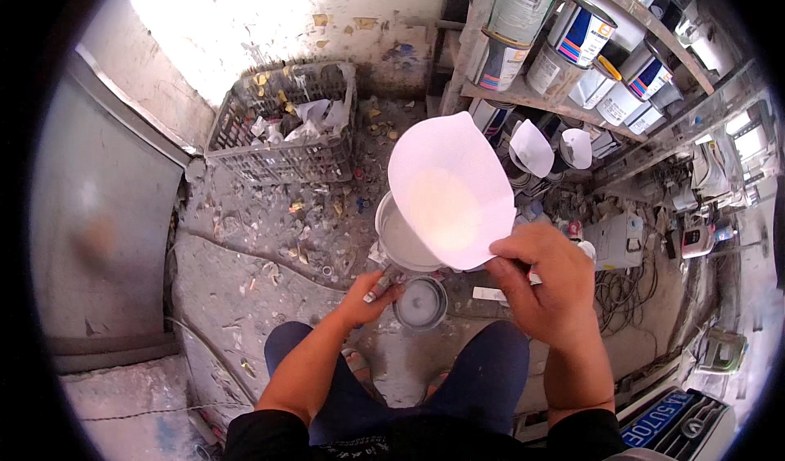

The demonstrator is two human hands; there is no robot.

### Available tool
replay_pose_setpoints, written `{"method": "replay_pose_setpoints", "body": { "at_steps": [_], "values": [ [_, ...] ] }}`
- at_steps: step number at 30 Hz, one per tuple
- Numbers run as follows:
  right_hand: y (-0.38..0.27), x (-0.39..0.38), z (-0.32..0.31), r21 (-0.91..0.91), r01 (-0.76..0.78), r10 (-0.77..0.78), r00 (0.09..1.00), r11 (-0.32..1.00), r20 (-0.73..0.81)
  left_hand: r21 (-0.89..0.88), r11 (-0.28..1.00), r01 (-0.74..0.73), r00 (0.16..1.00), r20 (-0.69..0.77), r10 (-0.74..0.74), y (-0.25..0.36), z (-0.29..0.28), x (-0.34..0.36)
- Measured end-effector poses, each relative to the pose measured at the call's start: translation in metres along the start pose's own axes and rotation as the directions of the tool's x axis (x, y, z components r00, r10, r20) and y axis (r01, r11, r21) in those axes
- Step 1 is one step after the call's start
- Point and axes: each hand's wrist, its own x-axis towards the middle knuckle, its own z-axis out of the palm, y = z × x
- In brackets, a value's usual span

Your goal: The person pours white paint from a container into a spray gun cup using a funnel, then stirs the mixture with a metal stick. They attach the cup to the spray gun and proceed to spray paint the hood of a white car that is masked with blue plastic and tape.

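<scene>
My right hand (pixel 544 285) pinches the lower right edge of a white paper cone (pixel 450 191) with a pale cream inside. The cone is tilted and partly covers a pale round container (pixel 399 236) below it. To the left of that container's base, my left hand (pixel 365 299) is closed, with a small light-coloured piece (pixel 377 288) showing at its fingers. What this piece is I cannot make out. Next to my left fingers sits a round grey tin (pixel 419 303), seen from above. Whether the fingers touch it is unclear.
A dark plastic crate (pixel 282 163) of scraps stands by the wall. Paint cans (pixel 576 32) fill the shelves at right, with more white paper cones (pixel 531 148) below. Cables (pixel 625 297) lie coiled beside a grey box (pixel 615 240). A car's front (pixel 687 428) shows lower right.
</scene>
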Motion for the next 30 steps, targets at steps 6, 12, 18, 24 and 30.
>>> {"method": "replay_pose_setpoints", "body": {
  "at_steps": [6,12,18,24,30],
  "values": [
    [0.000,0.003,-0.001,0.093,-0.032,0.035,0.999,0.995,-0.036,-0.032,0.996,-0.078,0.996,-0.037,0.077,0.007,-0.006,0.000],
    [0.007,0.000,0.002,0.111,-0.017,0.019,1.000,0.994,-0.012,-0.079,0.997,0.021,1.000,0.001,-0.021,0.006,-0.008,0.000],
    [0.016,-0.005,0.004,0.138,-0.035,0.029,0.999,0.990,0.045,-0.094,0.995,-0.038,0.999,-0.019,0.036,0.004,-0.006,0.004],
    [0.023,-0.010,-0.004,0.102,-0.082,0.066,0.986,0.991,0.150,-0.017,0.998,-0.058,0.998,-0.029,0.057,0.002,-0.006,0.006],
    [0.028,-0.009,-0.023,0.053,-0.090,0.078,0.977,0.995,0.200,0.024,0.999,0.031,0.999,-0.015,-0.031,0.015,-0.007,0.005]
  ]
}}
